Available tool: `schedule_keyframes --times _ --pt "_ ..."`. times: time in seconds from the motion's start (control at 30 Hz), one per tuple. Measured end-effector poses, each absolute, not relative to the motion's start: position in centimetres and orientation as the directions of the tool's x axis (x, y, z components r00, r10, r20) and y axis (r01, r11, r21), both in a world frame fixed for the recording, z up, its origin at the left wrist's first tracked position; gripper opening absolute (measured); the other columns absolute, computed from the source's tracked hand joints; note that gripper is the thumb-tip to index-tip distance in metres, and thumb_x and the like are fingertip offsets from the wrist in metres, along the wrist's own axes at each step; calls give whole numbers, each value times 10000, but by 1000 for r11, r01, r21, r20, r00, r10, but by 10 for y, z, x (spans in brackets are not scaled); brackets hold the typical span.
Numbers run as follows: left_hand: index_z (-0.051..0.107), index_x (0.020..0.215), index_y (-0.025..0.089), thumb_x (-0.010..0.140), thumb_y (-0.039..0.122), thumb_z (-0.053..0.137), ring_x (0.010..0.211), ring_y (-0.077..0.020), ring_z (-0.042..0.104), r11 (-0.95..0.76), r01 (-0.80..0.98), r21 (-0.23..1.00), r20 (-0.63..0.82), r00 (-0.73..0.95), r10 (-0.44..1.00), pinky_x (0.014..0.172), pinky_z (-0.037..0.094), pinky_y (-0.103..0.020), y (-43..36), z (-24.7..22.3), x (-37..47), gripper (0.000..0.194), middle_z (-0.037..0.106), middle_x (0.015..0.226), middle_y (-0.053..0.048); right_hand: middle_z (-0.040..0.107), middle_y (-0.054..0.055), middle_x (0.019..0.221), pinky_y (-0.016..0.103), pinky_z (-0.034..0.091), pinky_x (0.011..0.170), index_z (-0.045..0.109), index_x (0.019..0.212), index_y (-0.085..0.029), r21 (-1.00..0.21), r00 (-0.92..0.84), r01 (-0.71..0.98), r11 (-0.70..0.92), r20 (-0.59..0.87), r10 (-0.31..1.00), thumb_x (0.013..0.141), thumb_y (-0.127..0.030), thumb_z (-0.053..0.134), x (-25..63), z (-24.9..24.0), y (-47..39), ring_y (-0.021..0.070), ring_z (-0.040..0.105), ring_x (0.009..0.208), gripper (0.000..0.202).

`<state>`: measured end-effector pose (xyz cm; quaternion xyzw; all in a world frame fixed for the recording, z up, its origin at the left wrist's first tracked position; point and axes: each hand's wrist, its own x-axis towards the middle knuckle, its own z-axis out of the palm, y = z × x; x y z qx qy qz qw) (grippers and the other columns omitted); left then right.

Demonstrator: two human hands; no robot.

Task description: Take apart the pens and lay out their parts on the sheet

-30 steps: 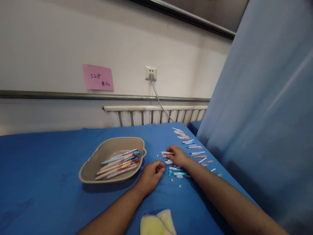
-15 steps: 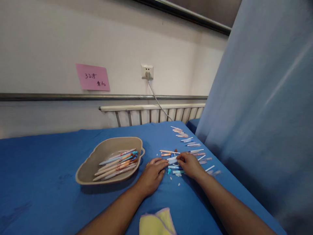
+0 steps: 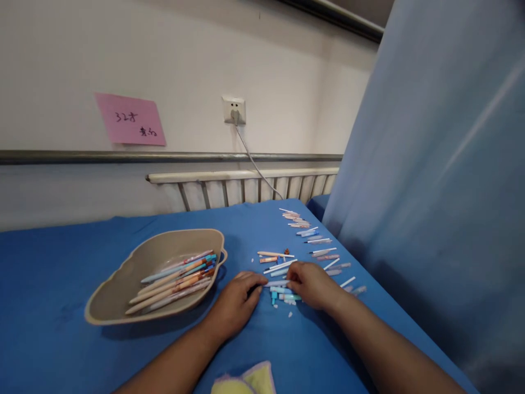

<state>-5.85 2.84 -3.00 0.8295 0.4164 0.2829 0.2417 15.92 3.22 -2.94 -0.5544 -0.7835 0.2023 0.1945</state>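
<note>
A pale lavender pen barrel (image 3: 277,283) lies crosswise between my two hands, low over the blue sheet. My right hand (image 3: 314,284) pinches its right end between thumb and fingers. At its left, pointed end are the index finger and thumb of my left hand (image 3: 237,302), closed on the tip. Just beyond are white ink refills (image 3: 283,266) and a light blue barrel piece (image 3: 279,272). Blue and green pen parts (image 3: 283,294) lie on the near side, with a teal piece (image 3: 274,298) and small white bits (image 3: 290,314). An orange part (image 3: 268,260) rests beside a beige barrel (image 3: 268,253).
At left stands a beige basin (image 3: 96,306) holding several assembled pens (image 3: 176,284). Groups of refills and clear pen parts (image 3: 324,253) line the right edge. A yellow cloth (image 3: 246,380) lies in front. A blue curtain (image 3: 410,191) hangs at right, a white rail (image 3: 241,175) behind.
The view has shifted, so the basin and wall note sit further left. My hands have moved slightly nearer, and the lavender barrel now shows between them; white refills lie uncovered beyond.
</note>
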Motion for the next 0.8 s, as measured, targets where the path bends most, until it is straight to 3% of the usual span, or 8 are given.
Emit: schedule_keyframes --times 0.33,0.5,0.67,0.8 --pt "665 923 200 804 221 491 926 -198 595 -386 487 784 230 350 908 866 428 -316 30 -31 -60 212 678 945 -41 625 17 771 221 347 618 612 778 -184 -564 -245 777 281 142 959 789 -271 537 172 -14 31 137 545 716 115" --pt "661 913 169 778 242 519 859 -191 611 -287 444 849 185 259 948 805 447 -295 30 -28 -57 209 684 898 -42 628 -10 682 209 315 527 621 763 -188 -599 -379 760 252 -95 920 750 -274 572 186 -3 21 120 536 611 99" --pt "657 909 156 761 255 523 757 -185 604 -247 436 865 153 241 959 717 459 -286 30 -29 -57 222 668 797 -35 655 1 764 217 282 514 635 827 -206 -453 -397 854 258 -247 884 667 -286 663 178 3 10 135 549 650 181" --pt "657 904 163 755 244 519 723 -176 602 -253 417 873 154 257 954 691 459 -278 29 -33 -58 219 656 746 -23 653 8 787 224 270 520 630 825 -207 -382 -399 880 282 -272 876 687 -276 641 170 3 8 137 542 666 154"
